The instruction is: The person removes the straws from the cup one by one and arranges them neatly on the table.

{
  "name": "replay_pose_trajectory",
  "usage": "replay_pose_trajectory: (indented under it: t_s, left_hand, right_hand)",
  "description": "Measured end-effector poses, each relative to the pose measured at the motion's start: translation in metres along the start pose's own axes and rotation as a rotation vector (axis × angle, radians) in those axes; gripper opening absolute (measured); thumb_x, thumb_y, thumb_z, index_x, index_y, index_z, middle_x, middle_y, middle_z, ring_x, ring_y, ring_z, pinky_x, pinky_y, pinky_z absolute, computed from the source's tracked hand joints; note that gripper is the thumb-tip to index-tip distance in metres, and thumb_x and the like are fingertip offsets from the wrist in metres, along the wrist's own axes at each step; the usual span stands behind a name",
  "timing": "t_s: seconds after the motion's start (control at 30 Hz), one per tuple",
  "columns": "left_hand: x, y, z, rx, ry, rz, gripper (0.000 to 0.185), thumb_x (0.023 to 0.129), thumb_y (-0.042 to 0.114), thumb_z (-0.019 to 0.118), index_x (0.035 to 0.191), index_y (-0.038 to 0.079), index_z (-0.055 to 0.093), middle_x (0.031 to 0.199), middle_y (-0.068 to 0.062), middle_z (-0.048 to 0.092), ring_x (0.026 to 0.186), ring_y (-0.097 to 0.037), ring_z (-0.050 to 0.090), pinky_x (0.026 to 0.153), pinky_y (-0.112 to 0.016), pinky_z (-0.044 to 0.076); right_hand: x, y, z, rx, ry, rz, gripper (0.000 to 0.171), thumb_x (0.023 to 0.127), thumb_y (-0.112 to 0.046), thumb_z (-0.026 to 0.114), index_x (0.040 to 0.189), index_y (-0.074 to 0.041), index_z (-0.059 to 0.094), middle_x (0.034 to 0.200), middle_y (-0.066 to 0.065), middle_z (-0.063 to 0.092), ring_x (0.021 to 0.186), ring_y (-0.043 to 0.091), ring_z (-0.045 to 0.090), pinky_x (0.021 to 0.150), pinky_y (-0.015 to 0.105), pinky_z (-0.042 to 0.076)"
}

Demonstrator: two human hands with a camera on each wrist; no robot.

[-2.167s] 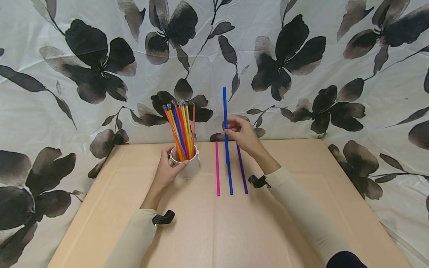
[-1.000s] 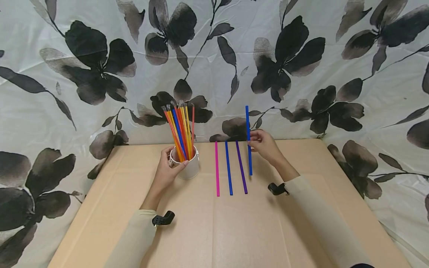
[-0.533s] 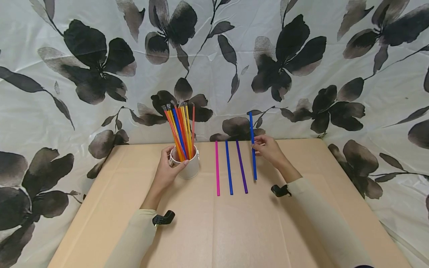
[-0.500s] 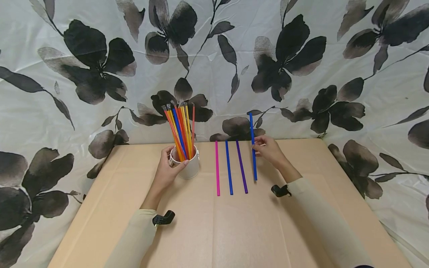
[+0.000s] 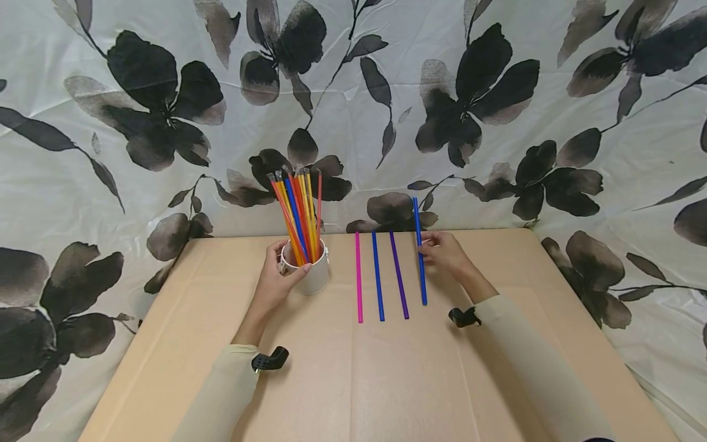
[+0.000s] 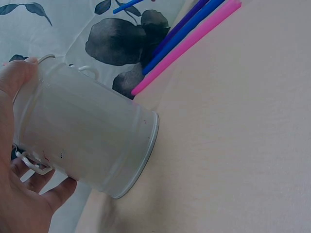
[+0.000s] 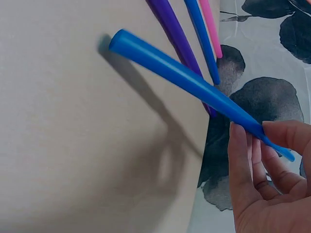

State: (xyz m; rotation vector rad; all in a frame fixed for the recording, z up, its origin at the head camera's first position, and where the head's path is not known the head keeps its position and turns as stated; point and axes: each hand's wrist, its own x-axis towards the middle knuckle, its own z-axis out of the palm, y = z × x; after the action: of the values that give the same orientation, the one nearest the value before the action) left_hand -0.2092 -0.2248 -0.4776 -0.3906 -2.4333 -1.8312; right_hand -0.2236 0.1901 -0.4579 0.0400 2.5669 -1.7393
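My left hand [image 5: 272,283] holds a small white bucket [image 5: 315,281] by its side, thumb near the rim. A bundle of red, orange, yellow and blue straws [image 5: 301,215] stands in it. My right hand [image 5: 448,255] pinches a blue straw [image 5: 422,283] between thumb and fingers. In the right wrist view the near end of that straw [image 7: 160,68] hangs above the table, apart from its shadow. To its left lie a purple straw [image 5: 399,276], a second blue straw [image 5: 378,279] and a pink straw [image 5: 359,282], side by side.
A tan table [image 5: 353,380] lies under everything, its far edge against a white cloth [image 5: 353,110] with dark flowers. The far ends of the lying straws reach about that edge. A black wrist camera [image 5: 269,359] sits on each sleeve.
My right hand has carried the blue straw rightward from over the lying blue one to beyond the purple one, then lowered it toward the table. My left hand and the bucket stay put.
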Motion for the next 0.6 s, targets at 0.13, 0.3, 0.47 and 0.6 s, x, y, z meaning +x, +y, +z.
replay_pose_trajectory:
  t_s: [0.13,0.3,0.47,0.6]
  left_hand:
    - [-0.004,0.015,-0.001,-0.01,-0.021,-0.017,0.083,0.092,0.022,0.077,0.154,0.008,0.025,0.151,-0.021,0.036,0.145,-0.042,0.032,0.119,-0.06,0.029]
    - [-0.01,0.036,-0.002,-0.012,-0.032,-0.032,0.082,0.092,0.018,0.077,0.153,0.001,0.024,0.15,-0.026,0.036,0.144,-0.045,0.032,0.118,-0.06,0.029]
    - [-0.012,0.037,-0.002,-0.011,-0.033,-0.027,0.082,0.092,0.018,0.077,0.153,0.001,0.024,0.15,-0.027,0.036,0.143,-0.045,0.033,0.118,-0.061,0.03]
    - [-0.012,0.038,-0.002,-0.01,-0.033,-0.018,0.082,0.092,0.018,0.077,0.153,0.001,0.025,0.15,-0.026,0.037,0.143,-0.045,0.033,0.118,-0.061,0.03]
  right_hand:
    - [-0.001,0.002,0.001,0.01,-0.014,0.009,0.038,0.096,0.003,0.063,0.132,0.011,0.053,0.104,0.021,0.059,0.076,0.02,0.069,0.084,0.05,0.06]
    - [0.001,0.009,0.003,-0.009,-0.016,0.039,0.036,0.097,0.001,0.064,0.131,0.006,0.054,0.107,0.022,0.06,0.077,0.019,0.068,0.082,0.047,0.061]
    - [0.002,0.012,0.005,-0.036,-0.009,0.066,0.039,0.097,-0.002,0.064,0.135,0.005,0.053,0.11,0.022,0.061,0.08,0.022,0.068,0.079,0.039,0.062]
    - [0.003,0.015,0.006,-0.041,-0.004,0.081,0.04,0.097,-0.003,0.065,0.135,0.004,0.054,0.109,0.02,0.062,0.079,0.02,0.066,0.076,0.036,0.062]
